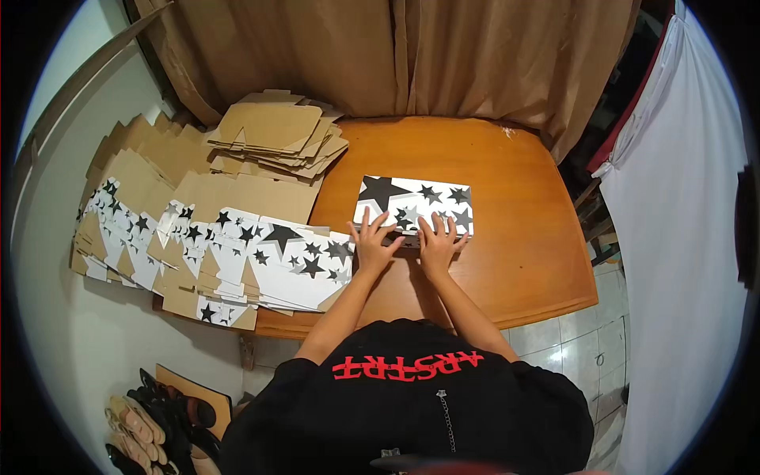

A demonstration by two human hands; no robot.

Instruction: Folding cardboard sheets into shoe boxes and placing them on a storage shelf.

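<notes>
A white cardboard box (413, 192) printed with black and grey stars stands folded into shape on the wooden table, its top closed over. My left hand (374, 244) rests on the left part of its near edge, fingers spread over the top. Beside it, my right hand (440, 245) lies on the right part of the same edge, fingers also apart. Both thumbs point inward near the box's front side, which is mostly hidden by my hands and lies in shadow.
Flat star-printed box blanks (297, 265) overlap along the table's left side. A stack of brown cardboard pieces (269, 131) lies at the back left. Brown curtains (317, 55) hang behind the wooden table (522, 237). Several shoes (150, 427) are on the floor at lower left.
</notes>
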